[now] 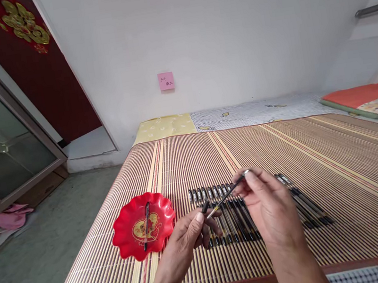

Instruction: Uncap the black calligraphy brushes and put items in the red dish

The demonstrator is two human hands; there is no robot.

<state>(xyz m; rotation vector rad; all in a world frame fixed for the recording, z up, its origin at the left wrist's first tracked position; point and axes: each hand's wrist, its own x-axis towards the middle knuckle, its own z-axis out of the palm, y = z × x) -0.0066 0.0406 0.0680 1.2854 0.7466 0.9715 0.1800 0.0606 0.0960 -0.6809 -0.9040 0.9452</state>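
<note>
My right hand pinches a slim uncapped pen near its upper end, between thumb and fingers. The pen slants down to the left, its pale tip close to the fingers of my left hand. A short black pen cap is held in that left hand, between thumb and fingers, apart from the pen. Under and behind both hands lies a row of black pens, side by side; my right hand hides part of the row. More pens show to the right of my right wrist.
A red scalloped plate with one pen in it sits on the striped mat, left of my hands. Folded cloth lies at the far right. A pink note sticks to the wall behind.
</note>
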